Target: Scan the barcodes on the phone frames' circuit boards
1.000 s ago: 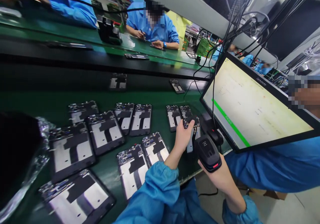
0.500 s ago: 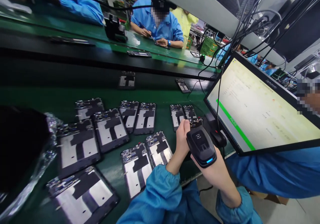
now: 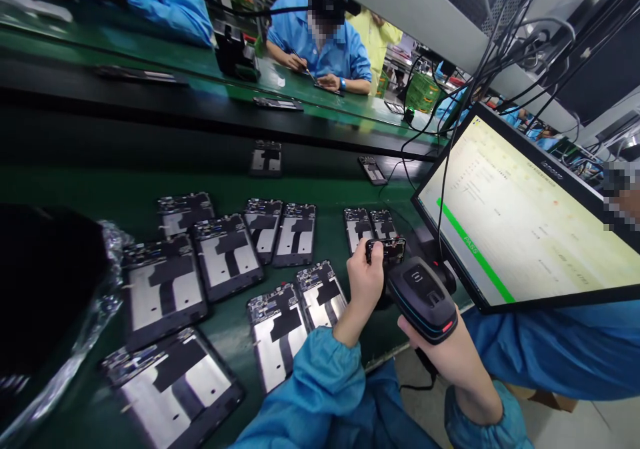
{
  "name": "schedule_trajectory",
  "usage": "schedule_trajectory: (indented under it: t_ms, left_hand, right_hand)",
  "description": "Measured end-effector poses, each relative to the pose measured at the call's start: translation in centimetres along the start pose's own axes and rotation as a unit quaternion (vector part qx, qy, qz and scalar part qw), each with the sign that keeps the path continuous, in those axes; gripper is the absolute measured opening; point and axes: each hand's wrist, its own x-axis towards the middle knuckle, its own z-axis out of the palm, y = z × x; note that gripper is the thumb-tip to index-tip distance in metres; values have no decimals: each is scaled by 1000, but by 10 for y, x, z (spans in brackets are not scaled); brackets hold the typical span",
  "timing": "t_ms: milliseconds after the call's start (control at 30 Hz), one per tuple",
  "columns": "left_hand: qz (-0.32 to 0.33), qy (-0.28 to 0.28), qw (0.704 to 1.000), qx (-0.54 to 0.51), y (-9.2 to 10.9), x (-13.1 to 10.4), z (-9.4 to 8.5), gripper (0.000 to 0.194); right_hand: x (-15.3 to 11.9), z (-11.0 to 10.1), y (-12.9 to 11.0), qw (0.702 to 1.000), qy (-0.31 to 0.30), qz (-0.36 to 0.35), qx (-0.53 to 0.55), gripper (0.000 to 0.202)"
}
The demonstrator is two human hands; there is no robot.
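Observation:
My left hand (image 3: pixel 366 270) is closed on the edge of an opened phone (image 3: pixel 393 250), which is tilted near the monitor's lower left corner. My right hand (image 3: pixel 430 349) grips a black handheld scanner (image 3: pixel 423 297) with a small red light at its rear end; the scanner hides most of the fingers. Just right of the held phone is the scanner's front end. Several opened phones with bare boards and silver plates lie on the green bench, among them one (image 3: pixel 295 233) left of my hands and one (image 3: pixel 175 385) at the lower left.
A monitor (image 3: pixel 530 215) with a green PASS bar stands at the right, cables hanging before it. A black object edged with crinkled clear film (image 3: pixel 107 289) is at the left. Across the dark belt (image 3: pixel 210 112), a person in blue (image 3: pixel 320 49) works. Another blue-clad person (image 3: pixel 565 345) is at the right.
The scanner and my right hand have moved right and slightly down, away from my left hand. More of the held phone shows. The scanner's rear light has turned from blue to red.

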Motion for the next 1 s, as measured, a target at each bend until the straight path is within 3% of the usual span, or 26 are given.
schedule_trajectory:
  t_ms: [167,367,833,1000]
  left_hand:
    - [22,11,998,61,4,0,0,24]
    - [-2,68,982,177,6,-3,8,13]
    - [-16,54,984,171,-7,1,17,24]
    - [-95,3,983,160,-14,9,10,37]
  right_hand:
    - [-8,-1,2,1000,-3,-20,0,36]
    - [-15,18,-13,992,-74,-101,6,25]
    - [-29,11,2,996,-7,-75,-37,21]
    - [-9,5,33,998,57,-25,4,31]
